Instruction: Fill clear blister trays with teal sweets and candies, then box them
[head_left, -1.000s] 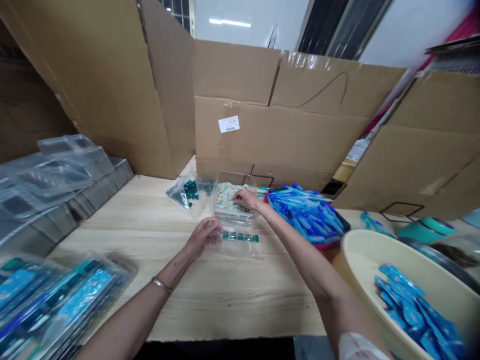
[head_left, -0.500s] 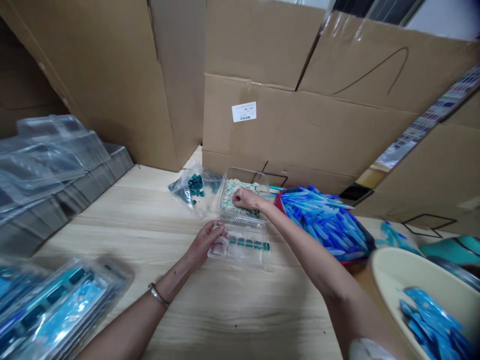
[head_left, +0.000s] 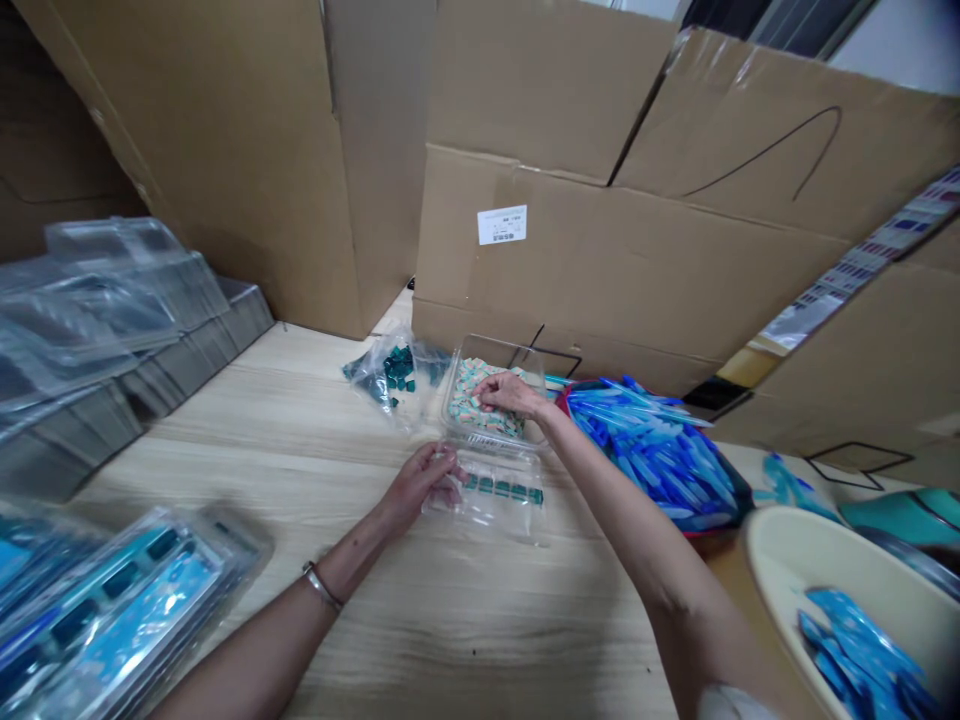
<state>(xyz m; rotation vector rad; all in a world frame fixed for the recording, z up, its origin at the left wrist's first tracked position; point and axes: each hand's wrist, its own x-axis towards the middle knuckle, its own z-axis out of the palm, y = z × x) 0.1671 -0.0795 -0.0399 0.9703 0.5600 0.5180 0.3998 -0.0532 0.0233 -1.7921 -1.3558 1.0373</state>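
Note:
My left hand (head_left: 421, 482) holds a clear plastic blister tray (head_left: 487, 522) by its left end, thumb on top. A row of dark green square pieces (head_left: 501, 489) lies in the tray. Just beyond it, my right hand (head_left: 511, 393) reaches into a clear plastic box (head_left: 541, 372) filled with small white, peach and turquoise pieces (head_left: 471, 378). Its fingertips are pinched together at the surface of the pile; what is between them is too small to make out. Left of the box lies an opened clear bag (head_left: 369, 378) with more dark green pieces.
Clear plastic trays (head_left: 112, 300) are stacked at left, above packed blister sets (head_left: 142, 610). To the right are a bag of blue pens (head_left: 652, 450) and a cream tub (head_left: 776, 560) holding blue packets. Cardboard boxes (head_left: 585, 260) wall off the back.
My right hand's fingers have shifted from a curled fist to a pinch over the small pieces. The left hand keeps its hold on the tray. The whole view has shifted slightly.

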